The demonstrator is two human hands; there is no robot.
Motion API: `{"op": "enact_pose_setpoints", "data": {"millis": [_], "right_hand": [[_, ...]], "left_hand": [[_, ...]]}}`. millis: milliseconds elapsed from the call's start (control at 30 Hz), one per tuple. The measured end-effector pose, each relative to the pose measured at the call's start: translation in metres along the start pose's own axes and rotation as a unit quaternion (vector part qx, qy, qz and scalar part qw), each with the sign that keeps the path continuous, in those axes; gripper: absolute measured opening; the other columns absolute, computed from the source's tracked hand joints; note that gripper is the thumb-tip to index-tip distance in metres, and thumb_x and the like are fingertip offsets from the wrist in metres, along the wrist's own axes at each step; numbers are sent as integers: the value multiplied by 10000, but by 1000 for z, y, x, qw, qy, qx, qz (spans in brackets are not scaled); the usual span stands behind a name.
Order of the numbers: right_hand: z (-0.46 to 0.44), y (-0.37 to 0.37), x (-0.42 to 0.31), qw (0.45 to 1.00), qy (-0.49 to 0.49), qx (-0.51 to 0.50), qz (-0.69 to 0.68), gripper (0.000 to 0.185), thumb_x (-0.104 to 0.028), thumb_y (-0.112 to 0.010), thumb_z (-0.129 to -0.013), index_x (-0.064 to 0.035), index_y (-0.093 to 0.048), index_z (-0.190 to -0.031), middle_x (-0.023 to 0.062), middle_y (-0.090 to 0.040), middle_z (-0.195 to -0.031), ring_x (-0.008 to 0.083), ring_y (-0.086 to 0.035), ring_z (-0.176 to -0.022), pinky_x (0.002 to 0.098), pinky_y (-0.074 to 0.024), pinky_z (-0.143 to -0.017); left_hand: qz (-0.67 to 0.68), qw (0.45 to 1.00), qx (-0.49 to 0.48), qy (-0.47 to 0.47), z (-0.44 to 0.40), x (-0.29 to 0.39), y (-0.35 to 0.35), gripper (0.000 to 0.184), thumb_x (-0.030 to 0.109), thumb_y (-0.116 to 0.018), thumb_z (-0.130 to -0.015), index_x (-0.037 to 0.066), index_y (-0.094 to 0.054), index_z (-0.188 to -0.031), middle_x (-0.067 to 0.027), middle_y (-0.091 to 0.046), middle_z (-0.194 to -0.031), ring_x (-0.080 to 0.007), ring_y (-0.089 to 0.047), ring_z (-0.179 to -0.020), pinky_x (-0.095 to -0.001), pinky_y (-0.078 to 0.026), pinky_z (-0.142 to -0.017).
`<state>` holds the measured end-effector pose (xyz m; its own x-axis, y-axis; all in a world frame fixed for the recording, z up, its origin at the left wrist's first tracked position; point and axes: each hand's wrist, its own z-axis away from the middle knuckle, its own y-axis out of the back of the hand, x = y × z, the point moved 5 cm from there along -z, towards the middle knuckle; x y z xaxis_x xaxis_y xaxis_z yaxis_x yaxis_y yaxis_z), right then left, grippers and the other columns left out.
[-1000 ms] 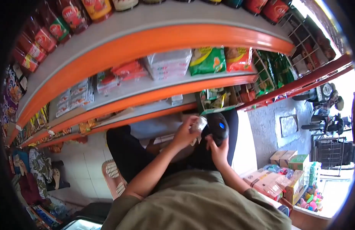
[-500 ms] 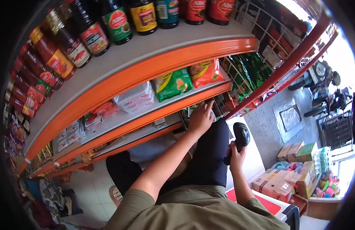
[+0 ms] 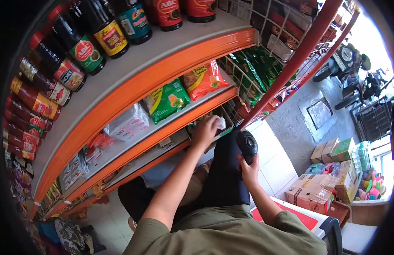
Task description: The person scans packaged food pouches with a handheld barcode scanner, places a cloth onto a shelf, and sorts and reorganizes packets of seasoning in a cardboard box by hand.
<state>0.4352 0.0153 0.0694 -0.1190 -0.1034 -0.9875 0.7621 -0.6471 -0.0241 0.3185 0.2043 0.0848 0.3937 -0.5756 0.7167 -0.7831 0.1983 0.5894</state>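
Moved since half a second ago: the right hand [image 3: 249, 168] has brought the black scanner [image 3: 247, 145] inward to the dark-trousered knee, and the left hand [image 3: 206, 131] now shows a small pale packet [image 3: 221, 123] at its fingertips. The left fingers are pinched together on that packet, over the rim of an open box [image 3: 225, 133] at the right end of the low shelves; the right hand is wrapped round the scanner's grip.

Smooth, hard and rounded, the scanner head looks glossy; the packet seems crinkled. A green plastic bag [image 3: 168, 102] and an orange plastic bag [image 3: 204, 80], both puffy, sit toward the right end of the middle shelf [image 3: 205, 111]. Glass-like sauce bottles [image 3: 85, 53] line the top shelf [image 3: 180, 35], whose front edge is ridged orange. Wire racks [image 3: 282, 27] and a red post [image 3: 297, 61] stand right, with white tiles [image 3: 271, 155], grey ground and cardboard boxes [image 3: 309, 191] beyond.

Fingers hide part of the packet, its print is unreadable, and the box's contents are mostly covered. Dark rounded borders cut off the outer bottles.
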Motion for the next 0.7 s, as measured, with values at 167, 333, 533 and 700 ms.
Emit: {"op": "enact_pose_setpoints", "data": {"millis": [167,333,533,700], "right_hand": [[-9,9,14,999,-33,17,-22,273,-84,-586,-848,-38,-432,-1069,72,-567,-724,113,-495,-470,229,-387,-419],[-9,6,11,999,-38,12,-30,255,-102,-575,-861,-34,-435,-1062,83,-569,-751,121,-506,-485,234,-394,-421],[-12,4,14,999,-34,-1,-29,257,-111,-579,-858,-30,-438,-1057,86,-568,-746,126,-508,-482,235,-397,-419],[-15,8,22,997,-54,-4,-59,249,-142,-561,-869,-15,-437,-1044,102,-572,-746,133,-502,-459,237,-388,-400]], "left_hand": [[-14,991,132,-3,-14,-30,5,271,263,-500,-899,20,-588,-979,-186,-607,-944,-368,-569,-881,-424,-449,-761],[-154,983,95,21,-19,-52,5,256,189,-525,-861,0,-568,-1030,-200,-606,-929,-378,-568,-887,-439,-445,-786],[-112,988,97,-36,10,-7,18,348,230,-588,-810,36,-515,-1090,-178,-586,-987,-357,-562,-900,-434,-438,-788],[-376,893,-95,-226,65,12,-8,448,225,-477,-857,206,-408,-1300,-17,-375,-1366,-221,-396,-1218,-392,-337,-991]]}}
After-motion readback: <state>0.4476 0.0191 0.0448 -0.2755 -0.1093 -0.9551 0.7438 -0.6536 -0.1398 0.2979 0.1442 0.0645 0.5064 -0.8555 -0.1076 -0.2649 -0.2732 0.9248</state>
